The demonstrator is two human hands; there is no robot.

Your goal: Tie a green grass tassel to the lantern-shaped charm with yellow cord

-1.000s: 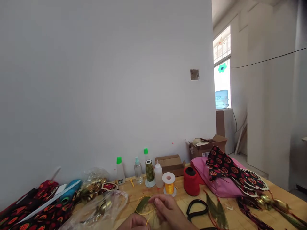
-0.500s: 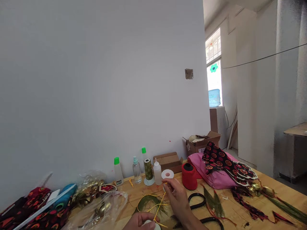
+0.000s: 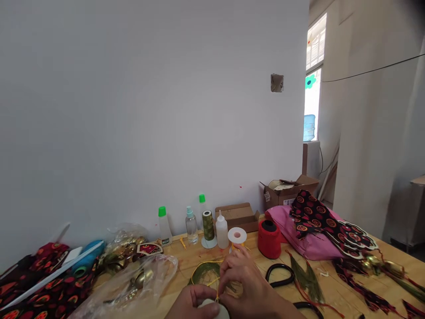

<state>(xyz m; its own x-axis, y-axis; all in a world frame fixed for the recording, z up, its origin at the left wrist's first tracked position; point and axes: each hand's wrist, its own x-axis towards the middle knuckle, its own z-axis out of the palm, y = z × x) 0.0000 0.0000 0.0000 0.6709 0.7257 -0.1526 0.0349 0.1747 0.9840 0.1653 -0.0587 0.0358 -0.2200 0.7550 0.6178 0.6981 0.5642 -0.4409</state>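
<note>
At the bottom middle, my left hand (image 3: 194, 303) is closed around a pale, rounded piece (image 3: 222, 313), mostly hidden by fingers and the frame's lower edge. A thin yellow cord (image 3: 196, 267) rises from the top of this piece and loops over the table to the left. My right hand (image 3: 244, 283) pinches the cord just above the piece, its fingertips close to my left thumb. Behind the hands lies a tuft of green threads (image 3: 207, 272). Black-handled scissors (image 3: 280, 275) rest right of my right hand, partly covered by it.
A white spool (image 3: 237, 235), a squeeze bottle (image 3: 222, 232) and a red thread cone (image 3: 269, 241) stand behind my hands. Green tassels (image 3: 307, 277) and patterned cloth (image 3: 312, 217) on a pink bundle lie right. Plastic bags with brass bells (image 3: 141, 277) lie left. Cardboard boxes (image 3: 237, 217) line the wall.
My right hand has come down with the cord to the pale piece, beside my left hand. The yellow strand between the hands is now short. The view has shifted slightly.
</note>
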